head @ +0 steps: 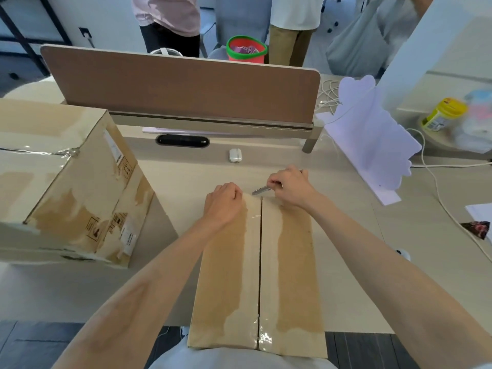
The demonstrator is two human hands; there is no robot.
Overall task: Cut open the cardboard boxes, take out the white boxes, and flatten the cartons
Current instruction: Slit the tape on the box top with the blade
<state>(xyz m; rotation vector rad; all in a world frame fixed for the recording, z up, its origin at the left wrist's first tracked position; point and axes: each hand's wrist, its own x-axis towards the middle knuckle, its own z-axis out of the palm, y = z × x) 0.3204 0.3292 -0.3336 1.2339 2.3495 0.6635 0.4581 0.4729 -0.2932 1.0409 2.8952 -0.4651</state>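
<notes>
At far end of the carton, right grip (288, 186) pinches a small metal blade (262, 189) between thumb and fingers. The blade tip points left and sits just at the far end of the centre seam (260, 262). Left grip (223, 199) is curled into a fist and rests on the far edge of the left flap, just beside the blade tip, not touching it. Both forearms reach over the carton top.

Carton (229, 275) is long, brown cardboard. It lies flat on the table (173, 177), lengthwise away from the person. Its near end overhangs the table edge, up against the person's torso. Clear tape runs down the middle, shiny and wrinkled at the near end. The seam shows as a dark line between the two top flaps, which lie flat and closed.

A larger cardboard box (66, 182) stands on the table to the left, apart from the carton. It is taped on top, with labels and printed marks on its side.

A white earbud case (234, 155) lies on the table beyond the grips. A black oval cable slot (182, 141) sits further back, under the brown divider panel (181, 86).

On the right are a white cloud-shaped board (372, 134), white cables (330, 97) and a yellow-lidded jar (443, 114). A red bucket with a green rim (246, 50) shows behind the divider, with two people standing beside it.
</notes>
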